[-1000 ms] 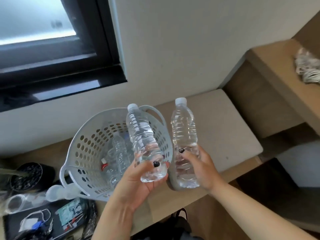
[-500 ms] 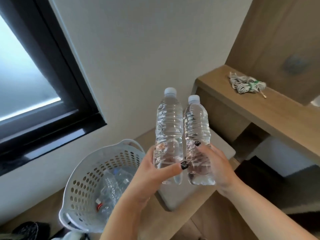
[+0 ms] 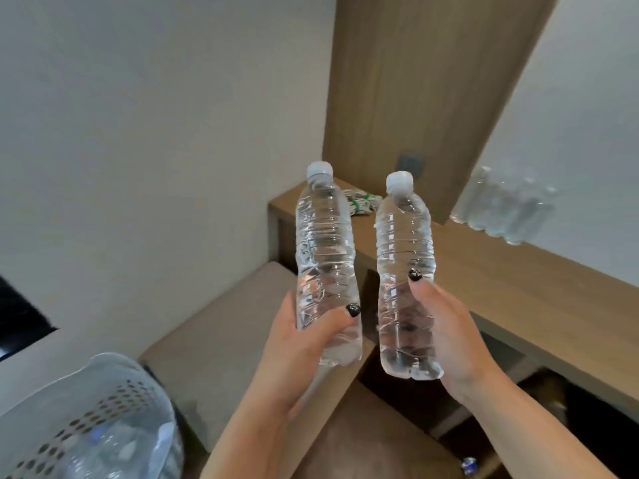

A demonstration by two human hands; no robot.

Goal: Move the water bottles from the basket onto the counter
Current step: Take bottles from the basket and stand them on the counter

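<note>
At bottom left, the white basket (image 3: 79, 406) w/ holes sits low, blurry clear bottles (image 3: 117, 451) inside. Centre: left hand (image 3: 297, 350) wraps fingers round the lower part of the left bottle (image 3: 325, 257), upright, slightly tilted, white cap on top. Just beside it, not touching, right hand (image 3: 449, 340) grips the right bottle (image 3: 404, 271) the same way. Both are held in air in front of the wooden counter (image 3: 518, 281). Far right on the counter: a blurred row of bottles (image 3: 505, 212) & a cord bundle (image 3: 363, 203) behind the held ones.
</note>
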